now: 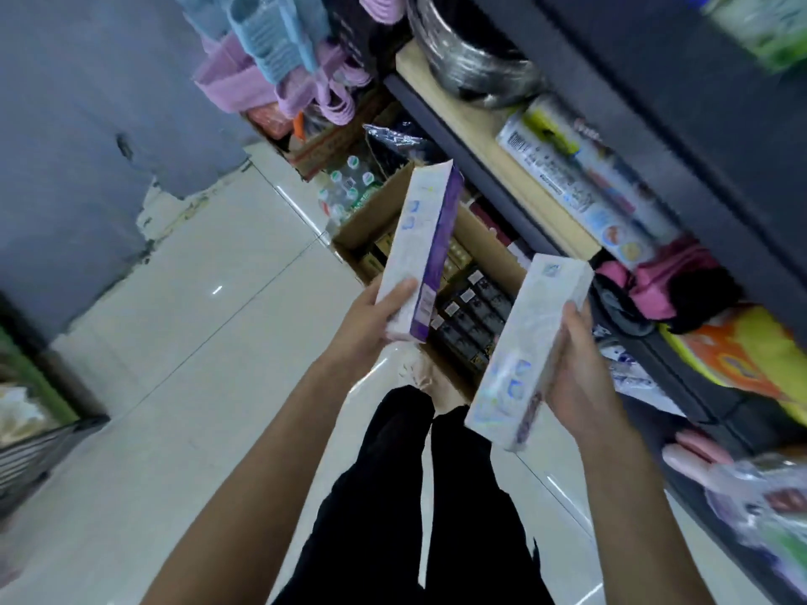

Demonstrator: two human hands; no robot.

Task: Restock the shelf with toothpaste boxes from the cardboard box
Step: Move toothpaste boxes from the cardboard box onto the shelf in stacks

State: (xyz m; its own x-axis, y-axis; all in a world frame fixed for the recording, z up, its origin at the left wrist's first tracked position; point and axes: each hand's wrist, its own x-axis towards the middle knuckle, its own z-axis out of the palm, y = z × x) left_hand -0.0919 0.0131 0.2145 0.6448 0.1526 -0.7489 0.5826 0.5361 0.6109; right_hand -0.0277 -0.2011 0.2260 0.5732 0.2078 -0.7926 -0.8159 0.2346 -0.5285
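My left hand (pixel 371 316) grips the lower end of a white and purple toothpaste box (pixel 425 242), held upright above the open cardboard box (pixel 480 238). My right hand (pixel 581 364) grips a second white toothpaste box (pixel 528 351) by its long side, tilted, nearer to me. The cardboard box stands on the floor against the shelf and holds several dark and yellow-topped packs. The dark shelf unit (pixel 502 168) runs along the right, with a wooden shelf board (pixel 480 137) carrying toothpaste packs (pixel 581 176).
Pale tiled floor (pixel 196 342) lies to the left. Beyond the cardboard box are another carton with bottles (pixel 349 185) and hanging pink and blue plastic goods (pixel 270 58). Lower shelves hold bags and packets (pixel 742 355). My legs in black trousers (pixel 415 495) are below.
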